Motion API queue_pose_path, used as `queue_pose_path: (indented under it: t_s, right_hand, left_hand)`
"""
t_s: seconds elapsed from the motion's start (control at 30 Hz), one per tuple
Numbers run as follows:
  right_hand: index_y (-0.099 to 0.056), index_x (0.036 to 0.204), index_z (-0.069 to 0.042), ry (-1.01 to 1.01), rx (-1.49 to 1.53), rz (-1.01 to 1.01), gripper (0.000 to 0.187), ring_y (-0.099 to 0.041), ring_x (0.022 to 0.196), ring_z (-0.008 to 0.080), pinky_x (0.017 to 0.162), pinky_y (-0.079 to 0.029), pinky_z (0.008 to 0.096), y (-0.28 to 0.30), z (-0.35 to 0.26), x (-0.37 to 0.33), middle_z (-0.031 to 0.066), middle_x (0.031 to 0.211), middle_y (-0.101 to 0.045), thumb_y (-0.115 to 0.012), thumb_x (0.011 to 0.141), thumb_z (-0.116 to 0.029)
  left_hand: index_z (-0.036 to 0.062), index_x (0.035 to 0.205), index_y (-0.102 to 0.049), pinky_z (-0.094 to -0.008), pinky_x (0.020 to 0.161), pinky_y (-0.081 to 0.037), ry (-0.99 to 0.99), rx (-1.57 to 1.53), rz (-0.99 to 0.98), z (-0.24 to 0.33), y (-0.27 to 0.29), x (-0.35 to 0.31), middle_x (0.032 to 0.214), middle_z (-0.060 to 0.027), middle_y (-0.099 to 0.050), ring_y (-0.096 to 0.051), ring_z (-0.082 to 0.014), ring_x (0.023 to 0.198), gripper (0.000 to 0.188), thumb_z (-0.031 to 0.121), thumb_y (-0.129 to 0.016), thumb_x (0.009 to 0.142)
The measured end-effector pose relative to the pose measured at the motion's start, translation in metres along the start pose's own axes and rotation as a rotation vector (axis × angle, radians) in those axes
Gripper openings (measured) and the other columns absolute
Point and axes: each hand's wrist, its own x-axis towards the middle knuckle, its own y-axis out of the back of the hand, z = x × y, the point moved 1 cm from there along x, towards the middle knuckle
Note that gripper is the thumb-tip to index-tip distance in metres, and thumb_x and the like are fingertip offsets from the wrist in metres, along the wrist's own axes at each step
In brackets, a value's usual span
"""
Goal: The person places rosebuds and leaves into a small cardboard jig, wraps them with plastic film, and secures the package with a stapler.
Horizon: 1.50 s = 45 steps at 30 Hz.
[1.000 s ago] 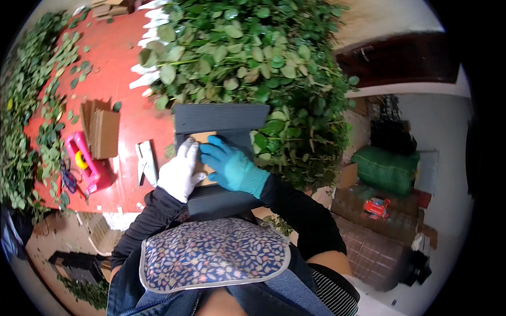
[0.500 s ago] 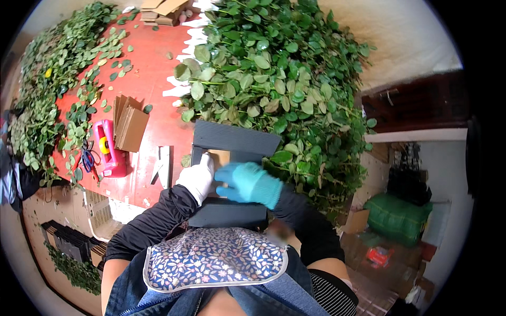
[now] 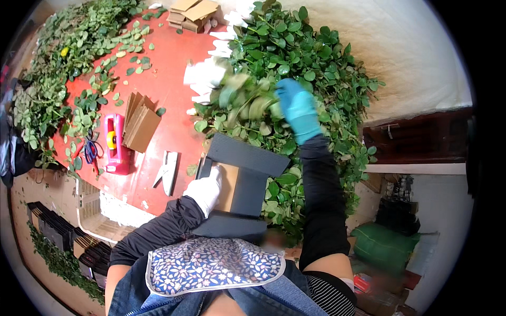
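Note:
In front of me lies an opened black corrugated wrapper (image 3: 247, 155) with a brown cardboard piece (image 3: 229, 184) inside. My left hand (image 3: 204, 194), in a white glove, grips the wrapper's left side, thumb over the inner edge; its other fingers are mostly hidden. Farther right, my right hand (image 3: 300, 108), in a teal and blue glove, is closed on a leafy rose stem (image 3: 247, 97) above the heap. The stem is smeared by motion, its white-covered head (image 3: 204, 76) pointing left. Beneath it spreads a large pile of leafy stems (image 3: 337, 89), white-covered heads along its left side.
On the red table (image 3: 168, 68) lie a stapler (image 3: 168, 173), a pink tape dispenser (image 3: 116, 145), scissors (image 3: 91, 151), and folded cardboard pieces (image 3: 141, 124). More cardboard (image 3: 192, 13) sits at the far edge. Loose leaves (image 3: 79, 58) cover the left side. A pale crate (image 3: 92, 210) stands below.
My right hand has left the wrapper and reached out to the stem pile, where a stem now moves with it. My left hand stays at the wrapper. The view has shifted slightly.

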Motion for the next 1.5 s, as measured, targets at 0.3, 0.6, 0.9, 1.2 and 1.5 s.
queue_pose_path:
  t_s: [0.3,0.6,0.9,1.2,1.5]
  right_hand:
    - [-0.061,0.12,-0.011,-0.074,-0.453,-0.277,0.031,-0.066,0.094,0.0379,0.081,-0.053,0.0472,-0.043,0.046,0.006,0.0199,0.101,-0.068,-0.057,0.09,-0.016]
    - [-0.061,0.117,-0.003,0.133,-0.424,-0.307,0.047,-0.065,0.096,0.0367,0.082,-0.052,0.0478,-0.056,0.011,0.006,0.0183,0.105,-0.068,-0.072,0.084,-0.034]
    - [-0.052,0.128,-0.006,-0.078,-0.513,-0.572,0.05,-0.067,0.092,0.0356,0.079,-0.053,0.0474,-0.086,0.016,-0.008,0.0181,0.101,-0.069,-0.069,0.086,-0.027]
    - [-0.045,0.137,-0.006,-0.06,-0.377,-0.552,0.057,-0.063,0.103,0.041,0.086,-0.051,0.0489,-0.076,0.014,-0.023,0.0244,0.117,-0.063,-0.066,0.085,-0.015]
    - [-0.056,0.134,-0.003,0.108,0.156,-0.028,0.056,-0.063,0.106,0.0211,0.09,-0.052,0.0315,0.096,-0.017,-0.033,0.0108,0.133,-0.058,-0.046,0.081,0.012]
  left_hand:
    - [-0.0055,0.143,-0.029,-0.0394,0.077,-0.055,-0.024,0.046,-0.017,0.006,0.007,0.002,0.113,-0.0242,-0.062,-0.067,-0.0367,0.096,0.092,0.014,-0.082,0.071]
    - [-0.0048,0.142,-0.032,-0.0393,0.076,-0.056,0.033,-0.01,-0.048,0.008,0.012,0.0,0.113,-0.0253,-0.062,-0.068,-0.0375,0.09,0.088,0.014,-0.082,0.071]
    - [-0.0041,0.141,-0.034,-0.0394,0.077,-0.056,-0.015,-0.015,0.005,0.006,0.01,-0.002,0.112,-0.0237,-0.063,-0.068,-0.0365,0.092,0.087,0.013,-0.082,0.07]
    - [0.0085,0.133,-0.046,-0.0419,0.08,-0.056,-0.186,0.113,0.016,0.001,0.008,-0.002,0.145,-0.0194,-0.039,-0.066,-0.0352,0.101,0.071,0.013,-0.08,0.071]
    - [0.012,0.125,-0.055,-0.0414,0.084,-0.055,-0.227,0.07,0.061,-0.006,0.009,-0.006,0.143,-0.0212,-0.042,-0.065,-0.0362,0.102,0.059,0.014,-0.08,0.071]
